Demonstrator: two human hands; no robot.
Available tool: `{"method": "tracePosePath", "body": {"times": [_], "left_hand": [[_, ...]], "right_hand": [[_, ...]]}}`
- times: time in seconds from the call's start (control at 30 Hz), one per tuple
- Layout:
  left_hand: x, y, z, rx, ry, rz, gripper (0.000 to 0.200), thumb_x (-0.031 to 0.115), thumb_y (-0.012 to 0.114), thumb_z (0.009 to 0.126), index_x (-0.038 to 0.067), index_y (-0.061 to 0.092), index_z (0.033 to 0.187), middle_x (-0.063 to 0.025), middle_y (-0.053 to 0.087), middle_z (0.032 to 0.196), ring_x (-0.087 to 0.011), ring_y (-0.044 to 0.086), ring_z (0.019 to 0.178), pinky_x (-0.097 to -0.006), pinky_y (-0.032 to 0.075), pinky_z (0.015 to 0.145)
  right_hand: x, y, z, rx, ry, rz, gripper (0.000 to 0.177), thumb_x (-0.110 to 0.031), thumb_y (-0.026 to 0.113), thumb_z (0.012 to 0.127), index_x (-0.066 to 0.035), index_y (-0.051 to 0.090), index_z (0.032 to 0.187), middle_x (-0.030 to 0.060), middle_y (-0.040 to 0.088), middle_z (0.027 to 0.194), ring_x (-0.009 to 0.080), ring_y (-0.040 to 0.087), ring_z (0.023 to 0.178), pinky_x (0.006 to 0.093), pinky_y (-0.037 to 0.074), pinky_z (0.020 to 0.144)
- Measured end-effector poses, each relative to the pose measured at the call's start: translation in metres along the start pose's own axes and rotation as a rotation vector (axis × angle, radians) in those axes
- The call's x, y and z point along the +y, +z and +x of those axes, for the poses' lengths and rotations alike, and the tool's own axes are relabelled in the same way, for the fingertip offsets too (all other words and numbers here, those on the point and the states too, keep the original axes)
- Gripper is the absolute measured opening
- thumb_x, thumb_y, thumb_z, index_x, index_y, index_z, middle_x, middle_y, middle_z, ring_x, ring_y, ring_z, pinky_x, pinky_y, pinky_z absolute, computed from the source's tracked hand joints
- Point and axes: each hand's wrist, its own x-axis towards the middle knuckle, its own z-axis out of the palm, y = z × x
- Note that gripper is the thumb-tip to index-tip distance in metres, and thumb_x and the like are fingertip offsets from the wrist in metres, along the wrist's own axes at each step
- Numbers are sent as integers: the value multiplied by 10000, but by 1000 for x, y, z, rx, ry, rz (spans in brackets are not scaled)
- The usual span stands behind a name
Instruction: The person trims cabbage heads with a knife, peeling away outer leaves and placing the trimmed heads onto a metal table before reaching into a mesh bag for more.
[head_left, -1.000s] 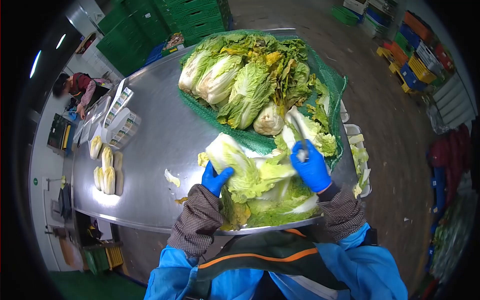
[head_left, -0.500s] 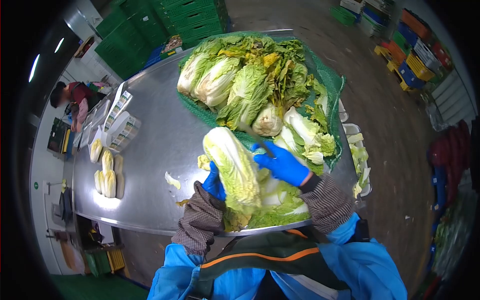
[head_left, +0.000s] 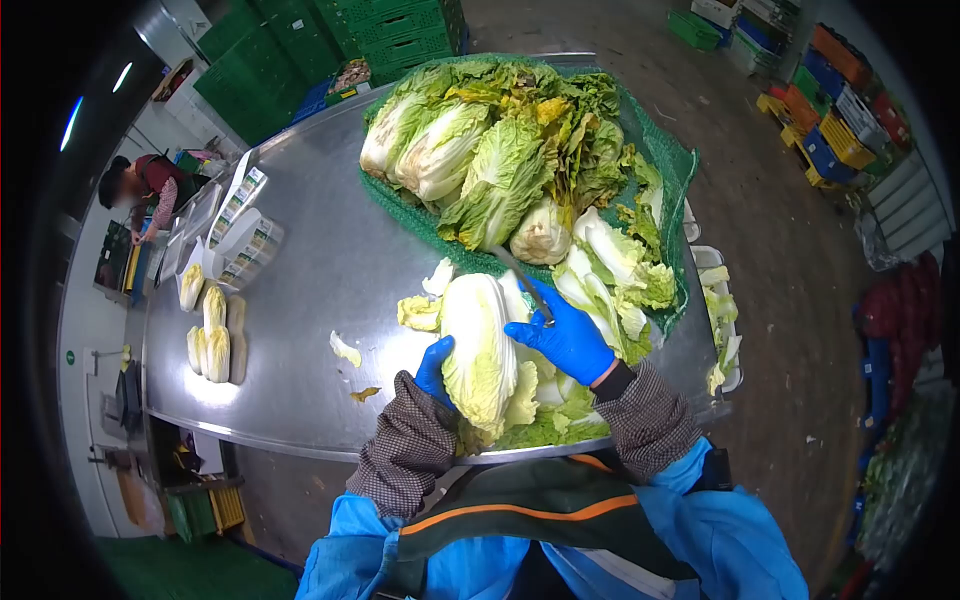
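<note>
A trimmed napa cabbage (head_left: pixel 478 350) stands tilted near the table's front edge, its pale stem end pointing away from me. My left hand (head_left: pixel 436 373), in a blue glove, grips it from the left side. In my blue-gloved right hand (head_left: pixel 565 335) is a knife (head_left: pixel 522 278), its blade pointing up and left beyond the cabbage. The fingers of that hand reach to the cabbage's right side. Loose green outer leaves (head_left: pixel 550 425) lie under and beside the cabbage. A yellowish leaf piece (head_left: pixel 420 313) rests just left of it.
Several untrimmed cabbages (head_left: pixel 500 170) are heaped on a green net bag (head_left: pixel 400 225) at the table's far side. Small trimmed cabbages (head_left: pixel 213 335) and labelled packaging (head_left: pixel 250 250) stand left. A bin of leaf scraps (head_left: pixel 722 320) adjoins the right edge. Another person (head_left: pixel 150 195) works at far left.
The cabbage has shifted down and to the right and sits more upright. A pale leaf piece now shows beyond its stem end. My left hand has moved slightly right with it.
</note>
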Motion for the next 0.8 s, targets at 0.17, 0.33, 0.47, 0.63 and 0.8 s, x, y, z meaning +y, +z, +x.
{"method": "tracePosePath", "body": {"times": [0.17,0.33,0.47,0.63,0.8], "left_hand": [[1,4,13,-33,312,698,899,291,708,745,23,205,1440,-173,407,1382,-293,445,1250,-410,363,1051],[4,-25,17,159,474,836,739,217,671,791,5,301,1394,-162,489,1293,-267,500,1184,-385,404,1010],[18,-13,6,105,232,42,654,366,575,846,37,362,1370,-183,492,1302,-328,515,1173,-458,432,1000],[23,2,9,-161,214,45,797,587,459,851,69,289,1433,-177,372,1424,-347,402,1281,-538,347,1045],[0,13,23,-23,147,5,693,512,432,919,41,309,1413,-171,418,1389,-324,482,1209,-465,376,1037]], "right_hand": [[-10,8,-4,-40,-77,11,747,-366,744,771,-43,417,1359,142,656,956,186,635,827,308,500,757],[-11,5,-19,-38,32,0,540,-212,656,815,-21,490,1292,155,667,913,189,641,756,312,506,705],[2,-24,-25,108,3,-31,487,-210,621,826,-44,522,1272,118,639,779,146,589,659,305,494,642],[-28,-11,-14,-17,-61,-386,809,-530,702,752,-74,430,1362,152,608,957,162,590,820,306,486,752],[-34,13,-6,-168,76,366,655,-331,710,821,-59,439,1352,48,630,998,113,560,774,288,483,718]]}}
